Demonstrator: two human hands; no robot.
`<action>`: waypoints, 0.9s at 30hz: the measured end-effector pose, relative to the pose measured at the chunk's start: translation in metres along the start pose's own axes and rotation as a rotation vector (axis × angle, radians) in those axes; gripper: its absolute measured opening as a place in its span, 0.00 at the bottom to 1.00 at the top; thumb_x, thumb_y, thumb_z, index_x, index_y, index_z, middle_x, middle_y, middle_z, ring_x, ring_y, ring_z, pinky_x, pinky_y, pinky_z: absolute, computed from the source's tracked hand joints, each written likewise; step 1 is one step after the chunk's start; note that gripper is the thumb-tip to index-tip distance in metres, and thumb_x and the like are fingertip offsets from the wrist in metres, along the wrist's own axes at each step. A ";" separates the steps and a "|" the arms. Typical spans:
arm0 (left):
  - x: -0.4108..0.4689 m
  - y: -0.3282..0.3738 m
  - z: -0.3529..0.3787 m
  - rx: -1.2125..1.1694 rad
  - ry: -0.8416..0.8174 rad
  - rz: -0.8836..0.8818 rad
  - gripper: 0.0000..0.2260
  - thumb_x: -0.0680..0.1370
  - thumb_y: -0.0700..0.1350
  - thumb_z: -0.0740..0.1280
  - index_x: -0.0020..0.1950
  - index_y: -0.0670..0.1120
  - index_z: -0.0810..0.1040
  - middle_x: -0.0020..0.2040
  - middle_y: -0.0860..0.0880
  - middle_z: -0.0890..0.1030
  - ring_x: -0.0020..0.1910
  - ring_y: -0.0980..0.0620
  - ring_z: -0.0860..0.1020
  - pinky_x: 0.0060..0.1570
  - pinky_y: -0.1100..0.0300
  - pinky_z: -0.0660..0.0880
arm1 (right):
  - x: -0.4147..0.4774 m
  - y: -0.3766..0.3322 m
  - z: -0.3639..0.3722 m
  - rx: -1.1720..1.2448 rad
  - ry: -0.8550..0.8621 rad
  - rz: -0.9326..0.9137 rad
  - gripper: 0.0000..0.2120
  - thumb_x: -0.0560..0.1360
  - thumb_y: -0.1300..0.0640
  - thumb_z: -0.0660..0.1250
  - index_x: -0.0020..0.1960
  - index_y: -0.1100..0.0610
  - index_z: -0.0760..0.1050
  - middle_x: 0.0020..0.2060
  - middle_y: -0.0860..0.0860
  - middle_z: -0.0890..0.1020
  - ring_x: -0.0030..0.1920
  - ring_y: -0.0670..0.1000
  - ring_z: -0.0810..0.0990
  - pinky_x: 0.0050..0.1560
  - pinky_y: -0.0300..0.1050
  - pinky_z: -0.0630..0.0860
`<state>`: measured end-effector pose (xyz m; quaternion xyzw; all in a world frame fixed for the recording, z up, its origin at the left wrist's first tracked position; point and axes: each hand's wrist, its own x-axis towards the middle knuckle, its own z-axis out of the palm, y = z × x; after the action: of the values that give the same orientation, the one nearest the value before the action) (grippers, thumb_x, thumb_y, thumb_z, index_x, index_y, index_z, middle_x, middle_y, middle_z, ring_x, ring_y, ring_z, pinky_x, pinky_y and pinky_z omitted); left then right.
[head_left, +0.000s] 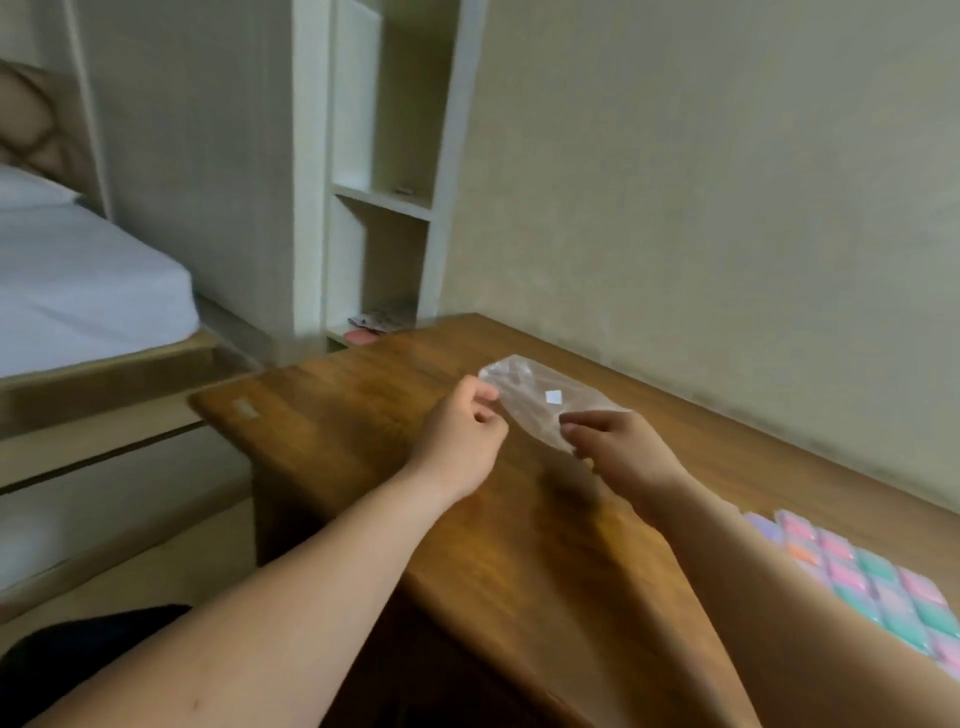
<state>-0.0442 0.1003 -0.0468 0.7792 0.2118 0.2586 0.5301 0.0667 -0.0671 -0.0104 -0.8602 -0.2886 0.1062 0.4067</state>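
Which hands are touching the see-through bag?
Touching, both. The head view shows the left hand pinching one edge of the bag and the right hand gripping its other end.

Left hand (457, 431), right hand (618, 457) (fingers (584, 419) pinched)

Person's body, head view. Left grip (457, 441) and right grip (618, 457): both bare. Behind each grip, wrist and forearm are uncovered as far as the lower edge: left forearm (291, 587), right forearm (779, 623). A small dark mark (195, 704) lies far behind the left grip. A black garment (78, 654) shows beneath the left forearm.
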 end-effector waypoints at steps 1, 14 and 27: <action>-0.005 -0.003 -0.017 0.058 -0.027 0.055 0.18 0.85 0.48 0.69 0.73 0.59 0.73 0.63 0.56 0.78 0.55 0.56 0.80 0.49 0.61 0.78 | -0.004 -0.013 0.005 -0.003 0.027 -0.062 0.12 0.84 0.52 0.68 0.66 0.48 0.83 0.58 0.45 0.86 0.52 0.43 0.84 0.51 0.41 0.80; -0.162 -0.122 -0.284 0.533 0.179 0.089 0.09 0.82 0.49 0.74 0.62 0.51 0.83 0.46 0.62 0.79 0.39 0.71 0.76 0.38 0.71 0.68 | -0.087 -0.159 0.241 0.044 -0.349 -0.484 0.08 0.79 0.66 0.69 0.51 0.54 0.83 0.36 0.54 0.85 0.27 0.44 0.78 0.29 0.36 0.74; -0.249 -0.313 -0.330 0.007 0.860 -0.614 0.06 0.85 0.42 0.66 0.60 0.49 0.80 0.51 0.50 0.83 0.47 0.47 0.83 0.45 0.55 0.79 | -0.058 -0.064 0.509 -0.542 -0.730 -0.309 0.12 0.82 0.61 0.62 0.62 0.54 0.80 0.57 0.55 0.83 0.56 0.58 0.82 0.51 0.49 0.76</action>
<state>-0.4620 0.2955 -0.2838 0.5066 0.6296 0.3870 0.4440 -0.2193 0.2560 -0.2933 -0.7888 -0.5543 0.2606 0.0506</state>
